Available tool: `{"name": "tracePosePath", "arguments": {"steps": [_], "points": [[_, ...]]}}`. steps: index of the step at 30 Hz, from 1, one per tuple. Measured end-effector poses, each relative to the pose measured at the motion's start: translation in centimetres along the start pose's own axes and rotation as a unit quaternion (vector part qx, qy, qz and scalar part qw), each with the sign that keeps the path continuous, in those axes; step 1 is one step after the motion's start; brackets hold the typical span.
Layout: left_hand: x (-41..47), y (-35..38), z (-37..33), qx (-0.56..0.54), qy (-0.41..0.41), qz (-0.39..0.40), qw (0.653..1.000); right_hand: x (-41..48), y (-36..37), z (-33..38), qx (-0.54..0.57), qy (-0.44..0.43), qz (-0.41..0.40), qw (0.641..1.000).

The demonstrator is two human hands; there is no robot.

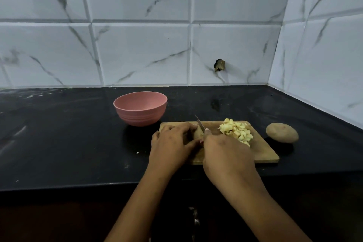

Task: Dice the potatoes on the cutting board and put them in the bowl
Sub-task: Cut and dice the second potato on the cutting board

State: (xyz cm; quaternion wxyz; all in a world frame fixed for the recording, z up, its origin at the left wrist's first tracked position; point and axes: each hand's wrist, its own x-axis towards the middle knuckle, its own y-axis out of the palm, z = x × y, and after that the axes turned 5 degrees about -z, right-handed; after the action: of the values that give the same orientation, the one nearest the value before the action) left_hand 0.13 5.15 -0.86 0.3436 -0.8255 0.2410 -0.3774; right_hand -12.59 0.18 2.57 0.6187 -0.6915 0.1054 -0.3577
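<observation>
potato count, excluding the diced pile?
2. One whole potato on the counter, right of the cutting board. One partly cut potato on the board under the left hand, beside the knife in the right hand. The hands may hide more.

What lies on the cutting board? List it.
Diced potato pile, a potato piece under the left hand, a knife in the right hand. The hands cover the cutting board beneath them.

Your left grip (172, 143) holds a potato piece (198, 133) on the cutting board (265, 153). Your right grip (225, 155) holds the knife (200, 124) against it. Diced potato (235, 130) is heaped near the board's far right corner, and the pink bowl (140, 112) stands on the bench (59, 143) just beyond its far left corner.
</observation>
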Motion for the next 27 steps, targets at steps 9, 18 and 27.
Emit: {"name": "tracePosePath", "arguments": {"steps": [9,18,27], "points": [[-0.8,-0.3,-0.7,-0.001,-0.031,-0.016,0.999,-0.2,-1.7,-0.3,0.016,-0.024,0.070,0.997],[-0.7,-0.3,-0.7,-0.004,-0.040,-0.007,0.999,-4.0,-2.2,-2.6,0.052,0.014,0.056,0.997],[-0.9,-0.7,-0.9,-0.011,-0.035,-0.010,0.999,-2.3,-2.6,-3.3,0.145,0.051,-0.048,0.987]]}}
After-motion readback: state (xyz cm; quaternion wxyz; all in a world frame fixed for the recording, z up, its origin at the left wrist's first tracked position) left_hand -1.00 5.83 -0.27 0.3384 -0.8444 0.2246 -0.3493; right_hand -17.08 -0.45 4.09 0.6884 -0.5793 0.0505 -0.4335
